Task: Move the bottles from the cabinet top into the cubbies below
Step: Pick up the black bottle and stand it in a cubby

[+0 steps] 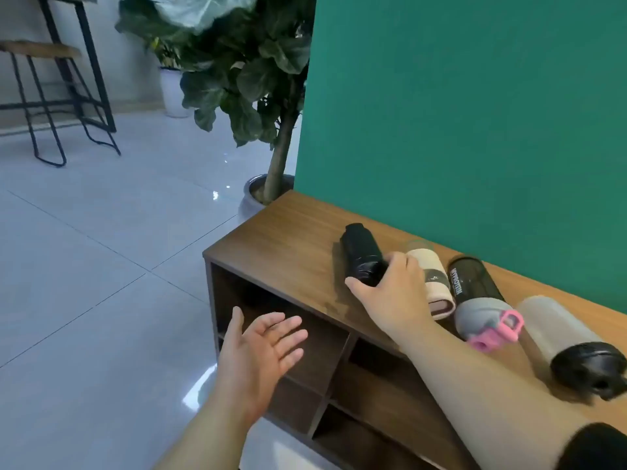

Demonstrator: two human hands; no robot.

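Observation:
Several bottles lie on their sides on the wooden cabinet top (288,232). A black bottle (361,251) is the leftmost, and my right hand (393,293) is closed around its near end. Beside it lie a beige bottle (432,278), a dark see-through bottle with a grey and pink lid (481,300), and a frosted grey bottle with a black lid (559,337). My left hand (263,347) hovers palm up with fingers spread in front of the cubbies (319,347), holding nothing. The visible cubbies look dark inside.
A green wall (475,113) backs the cabinet. A potted leafy plant (258,79) stands at the cabinet's far left corner. Black metal stools (61,96) stand at the far left on the glossy tiled floor (101,249).

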